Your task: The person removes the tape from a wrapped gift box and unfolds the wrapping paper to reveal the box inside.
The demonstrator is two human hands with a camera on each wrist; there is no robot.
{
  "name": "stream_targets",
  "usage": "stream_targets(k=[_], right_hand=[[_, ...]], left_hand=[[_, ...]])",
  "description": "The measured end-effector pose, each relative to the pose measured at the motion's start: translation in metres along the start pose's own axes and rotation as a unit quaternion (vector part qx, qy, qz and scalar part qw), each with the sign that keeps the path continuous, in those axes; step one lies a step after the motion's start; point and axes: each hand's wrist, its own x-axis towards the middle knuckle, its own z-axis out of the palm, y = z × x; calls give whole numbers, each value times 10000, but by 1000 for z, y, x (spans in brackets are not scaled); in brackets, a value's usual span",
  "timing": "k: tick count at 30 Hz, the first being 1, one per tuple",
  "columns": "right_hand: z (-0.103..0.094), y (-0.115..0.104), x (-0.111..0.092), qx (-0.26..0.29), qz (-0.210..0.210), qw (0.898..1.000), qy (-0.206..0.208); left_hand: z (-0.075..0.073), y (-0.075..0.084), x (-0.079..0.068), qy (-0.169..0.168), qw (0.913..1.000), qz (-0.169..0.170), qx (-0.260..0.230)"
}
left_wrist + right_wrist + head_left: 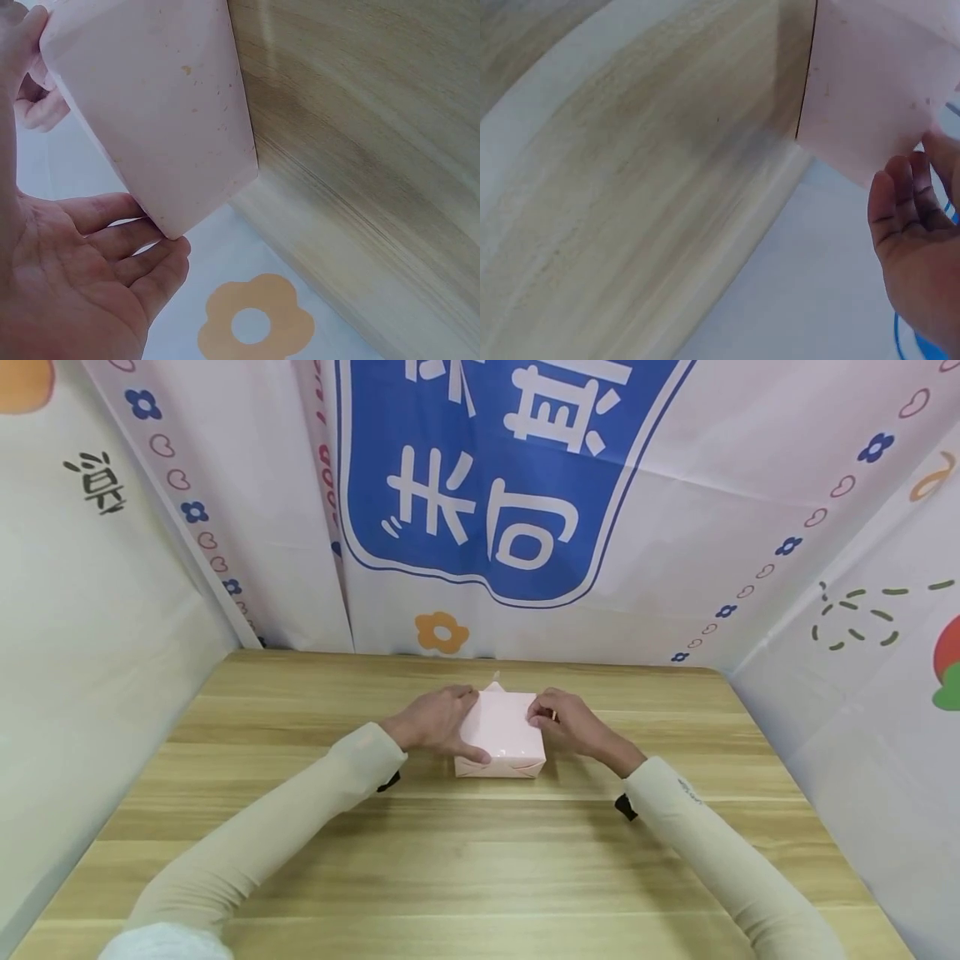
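A pink paper-wrapped box [506, 724] sits on the table, its front end folded into triangular flaps. Behind it a pointed flap [494, 686] sticks up. My left hand [438, 720] grips the box's left side, thumb at the near edge and fingers at the far corner. In the left wrist view the wrapped side [157, 112] carries small gold and reddish specks. My right hand [573, 723] holds the right side near the far corner with curled fingers. The right wrist view has its thumb [939, 154] at the box's top edge and fingertips by the corner.
The wood-grain table [450, 868] reaches back to a printed cloth wall [660, 527] close behind the box. More white printed cloth [97, 610] stands along both sides.
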Motion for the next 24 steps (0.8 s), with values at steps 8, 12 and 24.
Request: stream_targets(k=[8,12,24], right_hand=[[8,2,-2,-642,-519,9962,-273],[3,2,-4,341,-232,9986,-322],[3,2,-3,402,27,9992,-22]], left_hand=[[1,0,0,-1,10000,7,8],[0,0,0,26,10000,42,41],[0,0,0,34,10000,25,37]])
